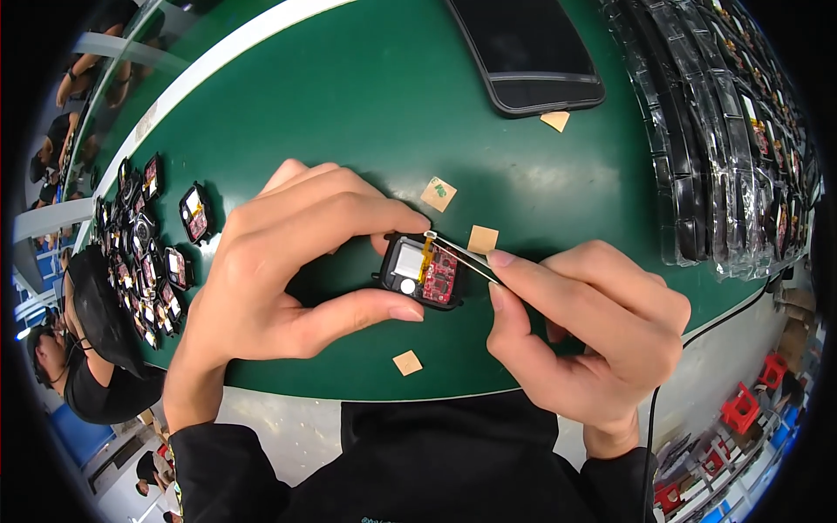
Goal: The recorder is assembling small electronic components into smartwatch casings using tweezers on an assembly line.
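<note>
Between the thumb and fingers of my left hand (296,253) sits a small black watch-like casing (401,259), its inside facing up. In it I see a red circuit board (440,281), a silver-white block, a round white part and a yellow ribbon strip (426,260). My right hand (593,322) pinches thin metal tweezers (466,256) between thumb and forefinger. The tweezer tips meet a tiny whitish piece at the casing's upper edge, close to my left forefinger; whether they grip it is too small to tell.
Small tan paper squares (484,239) lie around the casing on the green table (349,96). A black phone (532,52) rests at the far edge. Many similar open casings (144,253) are heaped at left, with one (195,213) apart. Stacked clear plastic trays (697,131) stand at right.
</note>
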Demonstrator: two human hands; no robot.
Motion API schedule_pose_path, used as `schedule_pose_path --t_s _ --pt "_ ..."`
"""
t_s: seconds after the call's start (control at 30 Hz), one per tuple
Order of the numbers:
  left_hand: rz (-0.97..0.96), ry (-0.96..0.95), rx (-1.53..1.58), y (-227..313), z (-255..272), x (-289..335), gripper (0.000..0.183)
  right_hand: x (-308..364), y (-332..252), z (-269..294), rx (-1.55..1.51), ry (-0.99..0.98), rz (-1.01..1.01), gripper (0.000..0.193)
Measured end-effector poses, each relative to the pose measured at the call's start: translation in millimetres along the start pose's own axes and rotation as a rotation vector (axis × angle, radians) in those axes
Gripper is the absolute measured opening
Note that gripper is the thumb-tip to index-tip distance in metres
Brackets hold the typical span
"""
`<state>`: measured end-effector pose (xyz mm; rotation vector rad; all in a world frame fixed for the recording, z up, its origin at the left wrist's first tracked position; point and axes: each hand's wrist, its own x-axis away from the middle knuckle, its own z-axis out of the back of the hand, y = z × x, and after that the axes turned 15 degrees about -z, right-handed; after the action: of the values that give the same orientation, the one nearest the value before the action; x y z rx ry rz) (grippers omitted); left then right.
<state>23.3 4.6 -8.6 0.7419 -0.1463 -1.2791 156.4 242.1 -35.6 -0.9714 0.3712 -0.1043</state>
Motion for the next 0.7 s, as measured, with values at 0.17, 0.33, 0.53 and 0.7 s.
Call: schedule_pose_path --t_s 0.17,0.33,0.53,0.7 --pt "-0.033 -0.010 -0.025 -3 -1 0 0.064 0 2 -3 0.007 0.012 0.049 0.033" --pt "-0.048 -0.038 0.015 -7 4 -1 0.065 0 -1 -4 -0.002 -0.018 0.019 0.030" --pt "-0.082 -0.053 0.098 -18 8 3 0.065 -2 -6 4 -0.069 -0.111 -0.106 0.024" --pt "-0.092 -0.056 0.102 -18 7 3 0.065 -3 -7 6 -0.060 -0.139 -0.127 0.023"
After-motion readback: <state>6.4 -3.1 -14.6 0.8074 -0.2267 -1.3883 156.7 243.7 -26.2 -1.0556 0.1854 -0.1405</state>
